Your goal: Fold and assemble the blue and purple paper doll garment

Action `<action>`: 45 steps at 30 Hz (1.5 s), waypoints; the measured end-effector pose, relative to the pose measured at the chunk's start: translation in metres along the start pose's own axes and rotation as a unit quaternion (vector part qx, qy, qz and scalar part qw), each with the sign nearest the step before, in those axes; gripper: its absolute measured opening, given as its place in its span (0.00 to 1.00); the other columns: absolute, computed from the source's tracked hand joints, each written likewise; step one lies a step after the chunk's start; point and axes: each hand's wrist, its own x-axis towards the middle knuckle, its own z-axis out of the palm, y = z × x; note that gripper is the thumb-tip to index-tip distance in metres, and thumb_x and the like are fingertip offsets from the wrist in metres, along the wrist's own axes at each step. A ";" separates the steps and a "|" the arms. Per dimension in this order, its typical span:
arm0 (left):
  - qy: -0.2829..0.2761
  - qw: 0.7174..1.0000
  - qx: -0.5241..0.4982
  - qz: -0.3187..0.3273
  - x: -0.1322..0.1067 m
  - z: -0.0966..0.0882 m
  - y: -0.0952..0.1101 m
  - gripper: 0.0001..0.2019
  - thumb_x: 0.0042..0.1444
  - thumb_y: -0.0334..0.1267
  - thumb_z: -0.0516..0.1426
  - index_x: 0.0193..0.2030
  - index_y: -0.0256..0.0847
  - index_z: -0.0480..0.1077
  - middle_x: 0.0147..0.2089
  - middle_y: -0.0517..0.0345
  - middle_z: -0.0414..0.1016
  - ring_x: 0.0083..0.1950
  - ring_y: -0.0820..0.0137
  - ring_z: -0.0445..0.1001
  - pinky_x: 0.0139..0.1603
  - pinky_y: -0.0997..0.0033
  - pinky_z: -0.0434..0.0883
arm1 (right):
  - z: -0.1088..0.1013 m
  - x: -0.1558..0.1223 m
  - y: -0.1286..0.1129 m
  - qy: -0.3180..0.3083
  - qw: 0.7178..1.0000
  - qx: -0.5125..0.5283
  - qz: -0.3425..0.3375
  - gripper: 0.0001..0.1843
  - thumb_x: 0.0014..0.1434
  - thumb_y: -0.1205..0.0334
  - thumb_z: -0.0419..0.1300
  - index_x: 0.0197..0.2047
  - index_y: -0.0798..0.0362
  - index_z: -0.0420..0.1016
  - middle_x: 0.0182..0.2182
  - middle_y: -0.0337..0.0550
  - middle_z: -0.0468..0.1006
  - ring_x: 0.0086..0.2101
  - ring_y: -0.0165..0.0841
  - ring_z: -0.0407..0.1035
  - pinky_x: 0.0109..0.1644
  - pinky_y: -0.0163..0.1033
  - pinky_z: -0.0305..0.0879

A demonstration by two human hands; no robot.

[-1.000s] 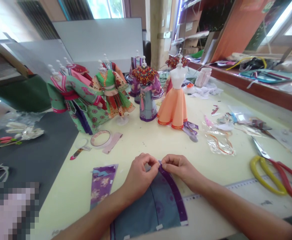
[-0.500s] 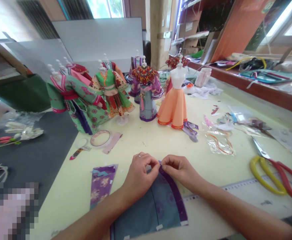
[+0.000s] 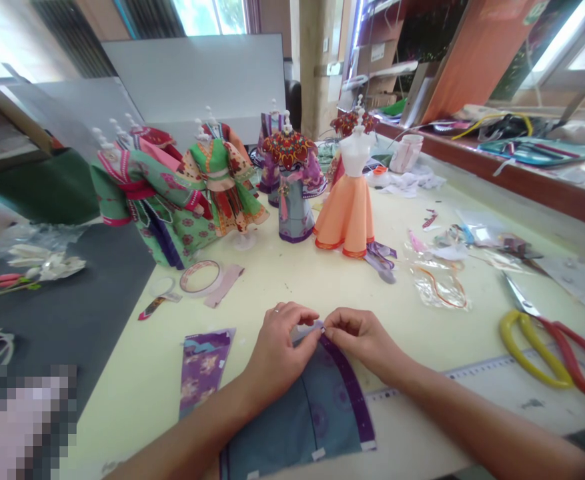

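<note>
Centrally, the left hand (image 3: 278, 347) and right hand (image 3: 359, 339) meet fingertip to fingertip, both pinched narrow on the top corner of a blue paper panel (image 3: 302, 413) with a purple border, which lies flat on the table (image 3: 322, 280) so its edge stays steady. Finished paper-dressed mannequins (image 3: 212, 180) stand well behind; scissors (image 3: 537, 333) rest at the right.
</note>
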 end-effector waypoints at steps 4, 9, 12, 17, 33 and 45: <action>-0.033 0.997 -0.045 -0.045 0.002 -0.001 0.002 0.02 0.52 0.32 0.55 0.30 0.40 0.68 0.32 0.60 0.71 0.38 0.69 0.69 0.42 0.67 0.63 | 0.000 0.000 -0.001 0.000 1.000 0.005 0.004 0.05 0.53 0.63 0.57 0.28 0.55 0.71 0.23 0.36 0.70 0.25 0.27 0.61 0.28 0.31 0.55; -0.057 0.992 -0.069 -0.094 0.002 -0.003 0.005 0.04 0.52 0.33 0.54 0.27 0.38 0.67 0.30 0.60 0.71 0.35 0.71 0.69 0.40 0.70 0.63 | 0.000 -0.002 -0.003 -0.003 1.000 0.001 0.010 0.05 0.53 0.64 0.57 0.29 0.55 0.72 0.23 0.37 0.71 0.25 0.27 0.62 0.28 0.31 0.56; -0.059 0.991 -0.066 -0.100 0.002 -0.004 0.006 0.05 0.51 0.33 0.54 0.26 0.38 0.67 0.29 0.60 0.70 0.34 0.71 0.68 0.40 0.70 0.62 | -0.001 -0.002 -0.003 -0.003 1.000 -0.006 0.011 0.05 0.53 0.64 0.57 0.28 0.55 0.72 0.23 0.37 0.71 0.25 0.27 0.62 0.28 0.31 0.56; -0.068 0.991 -0.051 -0.100 0.002 -0.002 0.007 0.04 0.51 0.32 0.54 0.26 0.38 0.66 0.29 0.59 0.70 0.35 0.70 0.67 0.40 0.70 0.61 | 0.000 -0.001 0.002 -0.004 1.000 -0.011 -0.003 0.05 0.52 0.66 0.56 0.26 0.56 0.70 0.21 0.35 0.68 0.23 0.25 0.59 0.26 0.30 0.53; -0.121 0.976 -0.136 -0.115 0.004 -0.005 0.005 0.06 0.54 0.36 0.52 0.29 0.38 0.67 0.30 0.61 0.70 0.34 0.73 0.66 0.37 0.75 0.62 | -0.002 0.000 -0.003 -0.017 0.999 0.010 0.033 0.05 0.48 0.65 0.55 0.25 0.56 0.70 0.19 0.34 0.65 0.21 0.25 0.55 0.25 0.30 0.51; -0.129 0.964 -0.191 -0.135 0.002 -0.005 -0.001 0.06 0.52 0.36 0.54 0.29 0.37 0.68 0.29 0.61 0.69 0.33 0.74 0.66 0.37 0.76 0.63 | -0.002 -0.001 -0.006 0.006 0.998 0.042 0.042 0.06 0.50 0.63 0.57 0.26 0.56 0.70 0.21 0.35 0.67 0.23 0.25 0.58 0.27 0.31 0.53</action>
